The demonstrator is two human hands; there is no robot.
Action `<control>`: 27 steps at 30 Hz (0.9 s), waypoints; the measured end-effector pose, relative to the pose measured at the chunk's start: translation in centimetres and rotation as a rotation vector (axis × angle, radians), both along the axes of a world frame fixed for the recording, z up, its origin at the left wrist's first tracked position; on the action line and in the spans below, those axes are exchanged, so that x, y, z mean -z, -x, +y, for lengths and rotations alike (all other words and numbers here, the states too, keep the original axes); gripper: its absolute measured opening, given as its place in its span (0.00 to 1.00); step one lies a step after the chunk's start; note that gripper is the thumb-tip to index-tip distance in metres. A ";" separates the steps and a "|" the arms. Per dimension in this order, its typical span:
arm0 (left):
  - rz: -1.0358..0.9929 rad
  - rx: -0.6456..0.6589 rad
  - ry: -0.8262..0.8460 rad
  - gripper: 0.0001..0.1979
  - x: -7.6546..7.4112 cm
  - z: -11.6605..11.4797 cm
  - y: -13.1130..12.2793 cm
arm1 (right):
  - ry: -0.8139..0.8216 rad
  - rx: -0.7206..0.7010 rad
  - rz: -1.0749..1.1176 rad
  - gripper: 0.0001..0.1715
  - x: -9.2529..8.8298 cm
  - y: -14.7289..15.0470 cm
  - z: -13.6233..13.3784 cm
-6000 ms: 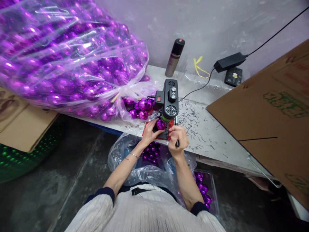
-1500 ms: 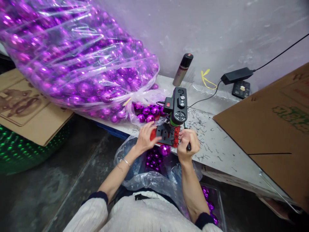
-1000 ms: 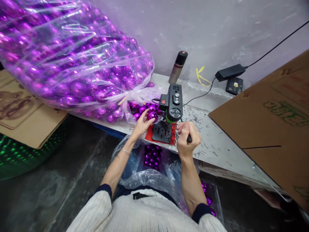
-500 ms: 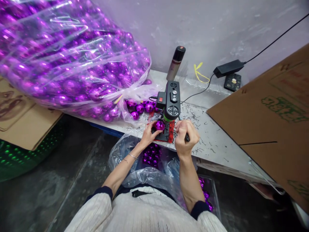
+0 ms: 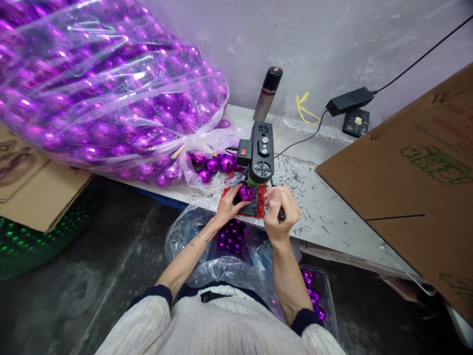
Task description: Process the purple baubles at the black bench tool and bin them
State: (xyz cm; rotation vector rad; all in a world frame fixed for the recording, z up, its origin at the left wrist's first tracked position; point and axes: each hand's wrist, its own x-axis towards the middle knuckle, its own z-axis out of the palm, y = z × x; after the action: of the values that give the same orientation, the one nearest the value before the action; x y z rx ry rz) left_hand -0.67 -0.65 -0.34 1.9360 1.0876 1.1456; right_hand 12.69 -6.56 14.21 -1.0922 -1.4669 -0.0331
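Note:
Between the thumb and fingers of my left hand (image 5: 229,205) is a shiny purple ball ornament (image 5: 246,193). I hold it beneath the front end of a small black bench machine (image 5: 262,153), which has round vents, knobs and a red switch. My right hand (image 5: 282,209) is wrapped round the machine's black lever handle (image 5: 282,215), just right of its base. Red and black material covers the base (image 5: 261,199). The spot where the ball meets the machine is partly hidden by the machine's head.
A big clear bag (image 5: 148,98) of purple balls fills the left, with loose balls (image 5: 212,165) by its tied neck. Below the bench edge hangs an open plastic bag (image 5: 199,268) with balls. A spray can (image 5: 268,93), power adapter (image 5: 350,101) and cardboard box (image 5: 402,172) stand around.
My right hand has shifted slightly left and down with the lever handle. The ball in my left hand has moved slightly right, closer under the machine's head.

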 end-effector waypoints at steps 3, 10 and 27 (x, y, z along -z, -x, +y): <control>-0.012 -0.001 0.008 0.33 0.4 -0.1 0.0 | -0.054 -0.001 -0.039 0.14 1.7 0.0 -0.1; -0.020 0.003 -0.004 0.32 0.7 0.0 0.1 | -0.161 0.029 -0.083 0.14 6.8 -0.1 0.6; -0.046 0.000 -0.046 0.29 0.7 0.5 -0.4 | -0.221 0.018 -0.140 0.15 7.0 -0.3 1.0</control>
State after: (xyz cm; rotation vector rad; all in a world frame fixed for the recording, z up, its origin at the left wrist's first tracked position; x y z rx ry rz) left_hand -0.23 -0.16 -1.09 1.9353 1.0446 1.2194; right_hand 12.94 -5.58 7.22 -0.9375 -1.5379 -0.2827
